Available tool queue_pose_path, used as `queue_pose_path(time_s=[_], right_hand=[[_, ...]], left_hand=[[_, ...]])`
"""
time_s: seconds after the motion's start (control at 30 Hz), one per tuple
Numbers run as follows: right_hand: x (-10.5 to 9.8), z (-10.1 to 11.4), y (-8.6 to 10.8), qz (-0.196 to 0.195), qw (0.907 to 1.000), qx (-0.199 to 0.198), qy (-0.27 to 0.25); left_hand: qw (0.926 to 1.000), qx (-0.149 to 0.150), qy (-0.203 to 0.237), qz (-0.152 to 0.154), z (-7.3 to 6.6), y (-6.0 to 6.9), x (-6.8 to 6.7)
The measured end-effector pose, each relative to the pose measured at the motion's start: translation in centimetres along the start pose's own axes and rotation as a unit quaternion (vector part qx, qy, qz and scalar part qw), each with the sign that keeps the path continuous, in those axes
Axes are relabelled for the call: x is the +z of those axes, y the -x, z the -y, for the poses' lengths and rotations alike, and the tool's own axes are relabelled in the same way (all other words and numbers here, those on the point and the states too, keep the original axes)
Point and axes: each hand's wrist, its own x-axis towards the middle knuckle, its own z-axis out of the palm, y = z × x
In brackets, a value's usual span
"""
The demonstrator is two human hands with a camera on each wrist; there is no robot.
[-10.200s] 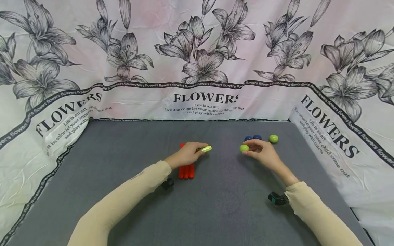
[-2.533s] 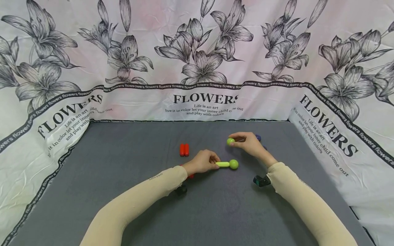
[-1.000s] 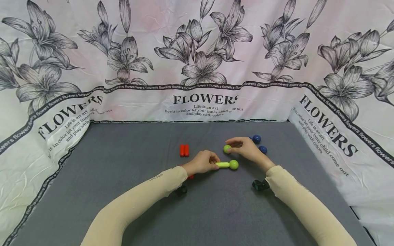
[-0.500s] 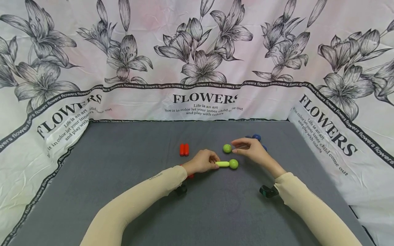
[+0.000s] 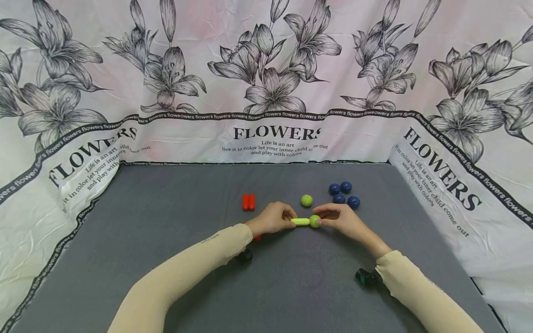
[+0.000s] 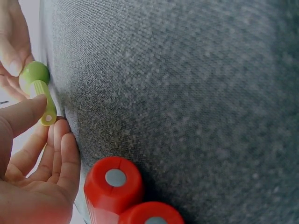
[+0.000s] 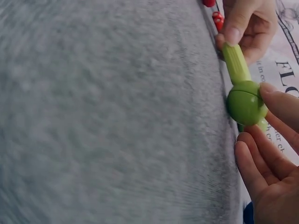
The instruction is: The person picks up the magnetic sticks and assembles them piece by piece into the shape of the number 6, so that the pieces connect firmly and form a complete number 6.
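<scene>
A yellow-green rod (image 5: 300, 222) joins a green ball (image 5: 314, 221) at its right end. My left hand (image 5: 274, 218) pinches the rod's left end between thumb and fingers. My right hand (image 5: 342, 221) holds the ball with thumb and fingertips. In the left wrist view the rod (image 6: 48, 110) shows a pale round spot on its near end, and the ball (image 6: 36, 74) is at the other hand's fingertips. The right wrist view shows the ball (image 7: 246, 103) between my right thumb and fingers, with the rod (image 7: 236, 63) running to my left hand (image 7: 252, 28).
Another green ball (image 5: 306, 200) lies just behind the held pair. Several blue balls (image 5: 339, 198) are grouped behind my right hand. Two red rods (image 5: 248, 202) lie side by side behind my left hand; more red rods (image 5: 258, 238) are partly hidden under it. A flowered cloth (image 5: 275, 138) borders the grey table.
My right hand has let go of the second green ball behind, moved toward me, and now grips the ball on the rod. My left hand has stayed on the rod since 2.5 seconds ago.
</scene>
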Motion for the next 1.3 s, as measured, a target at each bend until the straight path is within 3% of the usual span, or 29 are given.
queue_pose_path(time_s=[0.43, 0.63, 0.93, 1.3], right_hand=[[0.5, -0.5, 0.0, 0.004, 1.0, 0.0, -0.003], [0.4, -0.7, 0.0, 0.004, 0.9999, 0.002, -0.01], [0.3, -1.0, 0.0, 0.006, 0.9996, 0.005, -0.026], [0.2, -1.1, 0.1, 0.01, 0.9995, 0.001, -0.031]], left_hand=[[0.9998, -0.003, 0.003, 0.021, -0.1, -0.1, -0.7], [0.9998, -0.012, -0.01, 0.009, -0.3, -0.8, -1.6], [0.999, -0.028, -0.004, -0.036, -0.4, -3.2, -2.4], [0.9992, -0.037, -0.007, -0.014, -0.4, -6.7, -2.0]])
